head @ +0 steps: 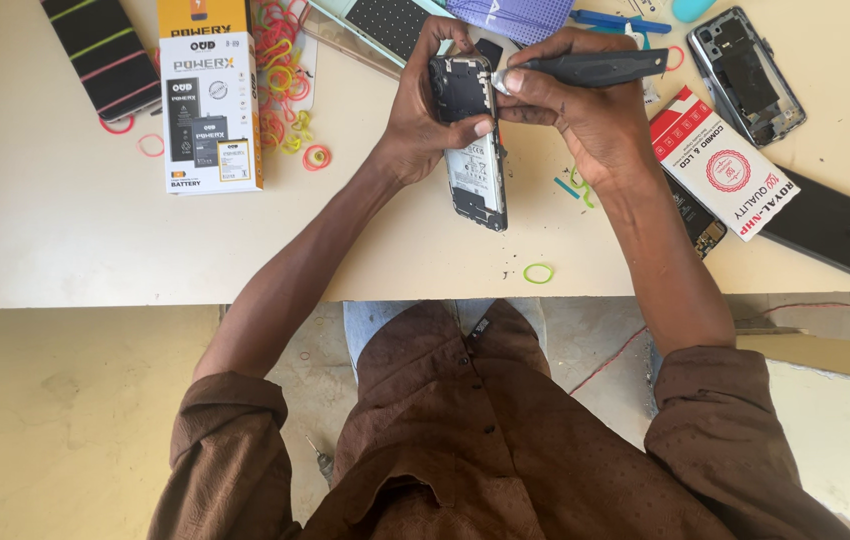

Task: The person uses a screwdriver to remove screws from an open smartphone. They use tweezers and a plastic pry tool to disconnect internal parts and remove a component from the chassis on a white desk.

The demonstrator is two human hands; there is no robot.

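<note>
Left hand (425, 110) clamped around the opened phone (472, 140), back cover off, internals facing up; thumb across the mid frame, fingers wrapped over the top edge. The phone is held just above the desk (65, 240), top end near the far clutter, bottom end pointing at the person.

Right hand (575, 110) closed on a dark screwdriver-type tool (595, 68) lying across the fingers, while thumb and forefinger pinch a small pale piece at the phone's upper right edge. Can't tell whether it's tape, a tab or a flex.

Read: mid-teardown, working on something by the camera end of the board. Next move looks like a fine pull or lift at that edge, with the left grip steady and the tool tip kept off the board.

Around: orange-and-white battery box (210, 95) far left, loose coloured rubber bands (280, 70) beside it, a red-and-white parts box (723, 170) right, a stripped phone frame (747, 75) top right, a black phone (830, 232) by the desk edge, and a green band (538, 273) near the front edge.
</note>
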